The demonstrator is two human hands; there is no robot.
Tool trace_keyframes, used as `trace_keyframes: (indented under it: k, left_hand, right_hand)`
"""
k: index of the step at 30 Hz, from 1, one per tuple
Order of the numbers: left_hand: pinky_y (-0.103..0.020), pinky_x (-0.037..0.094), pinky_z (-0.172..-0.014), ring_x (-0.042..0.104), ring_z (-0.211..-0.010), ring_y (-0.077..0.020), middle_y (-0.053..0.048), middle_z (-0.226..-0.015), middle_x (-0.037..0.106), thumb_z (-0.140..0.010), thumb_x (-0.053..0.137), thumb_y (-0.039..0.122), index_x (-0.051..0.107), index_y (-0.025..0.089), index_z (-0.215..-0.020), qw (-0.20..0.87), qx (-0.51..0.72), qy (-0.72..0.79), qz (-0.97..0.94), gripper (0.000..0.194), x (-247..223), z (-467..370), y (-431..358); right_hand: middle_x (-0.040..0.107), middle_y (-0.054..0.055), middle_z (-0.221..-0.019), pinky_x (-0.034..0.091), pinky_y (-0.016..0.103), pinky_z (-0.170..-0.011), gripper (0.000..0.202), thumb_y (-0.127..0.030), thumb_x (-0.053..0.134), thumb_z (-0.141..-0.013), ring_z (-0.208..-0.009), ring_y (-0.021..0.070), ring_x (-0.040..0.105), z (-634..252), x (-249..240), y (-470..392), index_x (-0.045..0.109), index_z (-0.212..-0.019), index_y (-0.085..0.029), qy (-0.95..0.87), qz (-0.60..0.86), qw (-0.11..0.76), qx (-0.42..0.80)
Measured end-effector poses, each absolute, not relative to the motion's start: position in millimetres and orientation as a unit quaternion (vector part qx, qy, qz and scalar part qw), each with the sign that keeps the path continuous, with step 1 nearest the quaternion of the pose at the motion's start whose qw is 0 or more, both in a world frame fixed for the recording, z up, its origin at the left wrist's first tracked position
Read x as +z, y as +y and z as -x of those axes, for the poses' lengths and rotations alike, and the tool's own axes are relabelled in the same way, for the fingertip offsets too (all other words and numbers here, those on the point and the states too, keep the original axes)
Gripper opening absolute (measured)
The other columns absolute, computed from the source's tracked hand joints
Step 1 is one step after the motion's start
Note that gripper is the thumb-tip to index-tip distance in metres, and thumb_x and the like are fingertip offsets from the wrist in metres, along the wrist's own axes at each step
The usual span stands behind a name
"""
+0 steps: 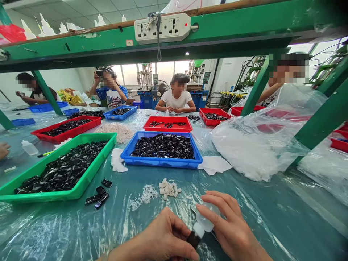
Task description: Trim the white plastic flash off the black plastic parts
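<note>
My left hand [165, 237] pinches a small black plastic piece [193, 240] between thumb and fingers, low in the head view. Just right of it, my right hand [231, 224] grips a translucent white squeeze bottle [206, 222], tilted with its white neck down at the black piece. Whether the two touch is hidden. Beyond my hands lie a little heap of cream-coloured small blocks [169, 188] and a pile of thin white bits [145, 195]. Several loose black pieces [101, 195] rest farther left.
Ahead stands a blue tray [161, 163] full of black pieces, with a green tray [78, 194] to its left and a red tray [168, 128] behind. A plastic bag of white material [247, 152] sits at right. Overhead runs a green shelf beam [231, 23]. Several people sit across the table.
</note>
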State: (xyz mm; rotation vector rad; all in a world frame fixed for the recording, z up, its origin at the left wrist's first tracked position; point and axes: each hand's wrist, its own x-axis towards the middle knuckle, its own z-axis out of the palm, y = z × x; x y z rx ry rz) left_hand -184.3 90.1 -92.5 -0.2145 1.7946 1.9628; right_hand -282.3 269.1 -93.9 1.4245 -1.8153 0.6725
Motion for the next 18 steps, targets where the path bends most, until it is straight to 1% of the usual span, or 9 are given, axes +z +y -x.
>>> trace_keyframes:
  k: [3, 6, 8, 11, 14, 16, 18]
  left_hand:
    - [-0.015, 0.038, -0.039, 0.046, -0.039, -0.0066, -0.001, -0.045, 0.049, -0.051, 0.076, 0.029, 0.056, 0.009, -0.054, 0.221, 0.73, 0.64, 0.093, 0.029, -94, 185, 91]
    - [-0.015, 0.04, -0.04, 0.048, -0.04, -0.0073, -0.002, -0.048, 0.051, -0.052, 0.076, 0.027, 0.059, 0.007, -0.059, 0.2, 0.741, 0.633, 0.095, 0.027, -95, 186, 92]
    - [-0.015, 0.041, -0.04, 0.049, -0.041, -0.008, -0.003, -0.049, 0.053, -0.052, 0.077, 0.026, 0.06, 0.006, -0.061, 0.186, 0.749, 0.628, 0.097, 0.028, -96, 187, 92]
    - [-0.016, 0.041, -0.04, 0.05, -0.041, -0.0085, -0.004, -0.05, 0.054, -0.051, 0.077, 0.026, 0.06, 0.006, -0.062, 0.174, 0.755, 0.625, 0.096, 0.029, -97, 187, 92]
    - [-0.015, 0.041, -0.039, 0.048, -0.039, -0.0076, -0.003, -0.048, 0.053, -0.051, 0.076, 0.025, 0.061, 0.005, -0.061, 0.171, 0.756, 0.624, 0.097, 0.027, -95, 187, 93]
    - [-0.015, 0.04, -0.039, 0.047, -0.039, -0.007, -0.003, -0.048, 0.054, -0.052, 0.075, 0.025, 0.062, 0.005, -0.063, 0.166, 0.758, 0.623, 0.099, 0.026, -94, 188, 93]
    - [-0.015, 0.04, -0.039, 0.048, -0.039, -0.007, -0.004, -0.049, 0.055, -0.052, 0.074, 0.024, 0.062, 0.005, -0.063, 0.161, 0.759, 0.623, 0.098, 0.025, -93, 188, 93]
  right_hand:
    - [0.057, 0.007, -0.101, 0.045, 0.029, -0.081, 0.035, -0.002, 0.039, -0.08, -0.101, 0.0159, 0.054, 283, -100, 271, 0.058, -0.103, -0.02, -0.737, -0.523, 0.334, 0.268]
    - [0.057, 0.006, -0.104, 0.05, 0.022, -0.076, 0.031, -0.014, 0.045, -0.083, -0.095, 0.0125, 0.058, 284, -108, 271, 0.054, -0.112, -0.021, -0.778, -0.478, 0.272, 0.305]
    - [0.059, 0.004, -0.106, 0.051, 0.019, -0.075, 0.031, -0.021, 0.05, -0.083, -0.094, 0.0118, 0.06, 284, -112, 272, 0.053, -0.114, -0.022, -0.805, -0.435, 0.227, 0.335]
    - [0.062, 0.003, -0.104, 0.051, 0.021, -0.074, 0.032, -0.034, 0.054, -0.081, -0.091, 0.0142, 0.061, 288, -115, 272, 0.056, -0.109, -0.02, -0.84, -0.363, 0.139, 0.378]
    - [0.064, 0.005, -0.097, 0.05, 0.024, -0.072, 0.039, -0.044, 0.051, -0.079, -0.085, 0.0172, 0.061, 295, -115, 272, 0.058, -0.106, -0.016, -0.855, -0.294, 0.044, 0.426]
    - [0.064, 0.007, -0.096, 0.05, 0.028, -0.075, 0.046, -0.048, 0.051, -0.076, -0.084, 0.0198, 0.061, 300, -116, 271, 0.057, -0.106, -0.014, -0.854, -0.259, 0.006, 0.452]
    - [0.065, 0.008, -0.097, 0.05, 0.031, -0.076, 0.049, -0.049, 0.052, -0.075, -0.085, 0.0213, 0.061, 304, -118, 271, 0.056, -0.107, -0.012, -0.851, -0.242, -0.013, 0.465]
